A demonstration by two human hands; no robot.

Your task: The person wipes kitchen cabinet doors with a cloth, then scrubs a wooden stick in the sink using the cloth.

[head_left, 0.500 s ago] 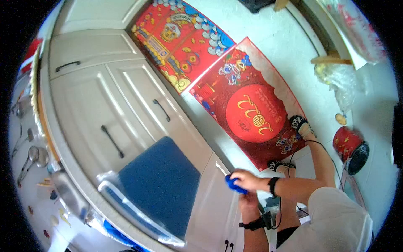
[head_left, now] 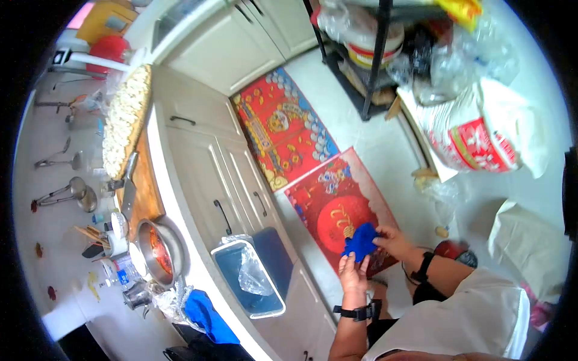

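Observation:
A crumpled blue cloth (head_left: 361, 242) is held up between both hands, above the red mats. My left hand (head_left: 352, 274) is at the cloth's lower edge, its fingertips against the fabric. On the right, my right hand (head_left: 392, 242) pinches the cloth's side between thumb and fingers. Below the hands lies a red floor mat (head_left: 319, 222) with a large red circle and gold lettering. To the left of the hands, a blue bin (head_left: 274, 301) with a clear plastic bag inside hangs against the cabinet doors.
The counter at left holds a wooden board (head_left: 146, 192) with a cleaver (head_left: 129, 186), a metal bowl (head_left: 173, 256) of red food, and another blue cloth (head_left: 209, 316). A black rack (head_left: 376, 60) and a white-and-red sack (head_left: 475, 141) stand at upper right.
The view has shifted, bringing the counter and rack into sight. The blue cloth, bunched in my hands before, is now spread wider, and my hands are farther apart.

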